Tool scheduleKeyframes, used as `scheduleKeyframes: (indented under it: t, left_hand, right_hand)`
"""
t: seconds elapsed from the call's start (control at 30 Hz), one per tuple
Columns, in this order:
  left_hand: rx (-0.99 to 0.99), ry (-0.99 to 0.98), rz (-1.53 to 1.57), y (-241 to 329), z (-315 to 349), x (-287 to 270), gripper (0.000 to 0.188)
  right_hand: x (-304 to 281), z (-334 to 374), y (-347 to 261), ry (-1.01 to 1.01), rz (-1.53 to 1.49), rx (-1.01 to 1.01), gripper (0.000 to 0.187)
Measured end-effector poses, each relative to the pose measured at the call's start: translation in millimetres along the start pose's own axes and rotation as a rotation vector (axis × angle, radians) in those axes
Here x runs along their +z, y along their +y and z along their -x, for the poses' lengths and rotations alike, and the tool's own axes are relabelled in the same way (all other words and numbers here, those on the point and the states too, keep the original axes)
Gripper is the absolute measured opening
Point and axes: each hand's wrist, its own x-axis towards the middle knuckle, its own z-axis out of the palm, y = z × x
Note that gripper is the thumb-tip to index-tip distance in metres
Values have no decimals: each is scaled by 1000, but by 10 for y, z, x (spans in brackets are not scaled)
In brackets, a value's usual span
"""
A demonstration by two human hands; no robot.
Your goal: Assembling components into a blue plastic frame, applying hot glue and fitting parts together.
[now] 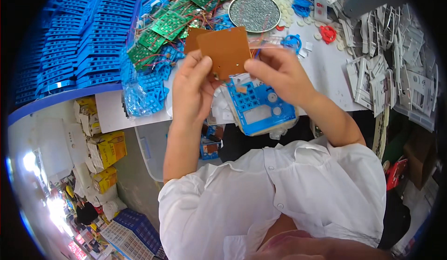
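Two flat brown boards, likely circuit boards seen from the bare side, are held up over the table. The front brown board [225,51] partly covers the other brown board [193,39] behind it. My left hand [193,81] is closed on the lower left of the front board, thumb in front. At its lower right corner, my right hand [279,71] pinches the same board, with thin wires beside the fingers. Below them a blue plastic housing [265,110] with square holes lies at the table's near edge, a small brown scrap on it.
Stacked blue housings [100,36] fill the left. Green circuit boards [170,25] with red wires lie behind my left hand. A round tray of small metal parts [254,12] stands at the back. White plastic parts [377,74] are heaped right; a red ring-shaped piece [328,34] lies nearby.
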Motion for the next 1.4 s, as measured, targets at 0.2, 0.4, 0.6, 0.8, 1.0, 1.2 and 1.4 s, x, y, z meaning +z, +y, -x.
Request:
scheduleKeyframes:
  t: [0.2,0.4,0.6,0.8,1.0,1.2,1.4]
  left_hand:
    - [-38,30,-679,73,394,-172,33]
    - [369,-152,-704,382,306,-141,43]
    - [-73,-134,-321,276,317,-159,48]
    - [56,-206,-392,113,394,-226,37]
    - [48,-154,98,125,370,-285,37]
    - [64,53,177,-28,290,-53,48]
    - [37,-81,362,-126,246,-66,57]
  right_hand:
    - [-92,-228,-43,-68,66,-58,21]
    - [-12,-402,-248,-352,216,48,22]
    - [7,-468,-252,-316,116,4,28]
    - [-38,-411,-276,-299,30,90,24]
    - [-8,-27,-72,-132,100,-266,34]
    - [-10,14,-28,-110,401,-368,12]
    - [-25,57,-30,-31,830,-500,10]
